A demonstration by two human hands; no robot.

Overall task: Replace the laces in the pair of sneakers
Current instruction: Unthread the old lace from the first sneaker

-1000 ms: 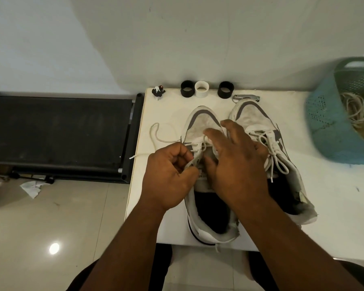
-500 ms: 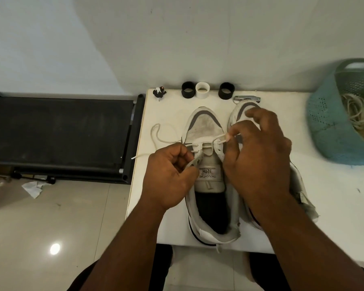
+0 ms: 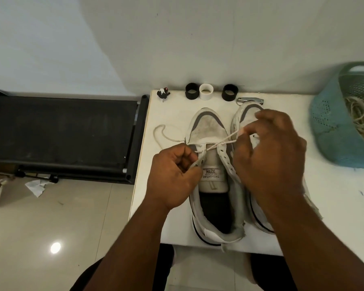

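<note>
The right hand [image 3: 269, 156] is pinching the lace [image 3: 229, 138]; the left hand [image 3: 172, 175] is gripping the left sneaker's [image 3: 208, 131] eyelet flap. Overpulling risks unthreading the free end.

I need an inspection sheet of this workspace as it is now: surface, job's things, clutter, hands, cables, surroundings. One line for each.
Surface: white table, marked with small stains.
Job's things: left sneaker, laced only at its lowest eyelets; right sneaker, mostly hidden behind the right hand; white lace running from the eyelets to the right hand, its other end looping on the table.
Clutter: two black rings and a white ring, a small figurine, a metal clip, a teal basket with cords inside.
Hands: left hand grips the eyelet flap; right hand pinches the lace tip.
Cables: nothing seen.
Surroundings: black treadmill, tiled floor, crumpled paper.
</note>
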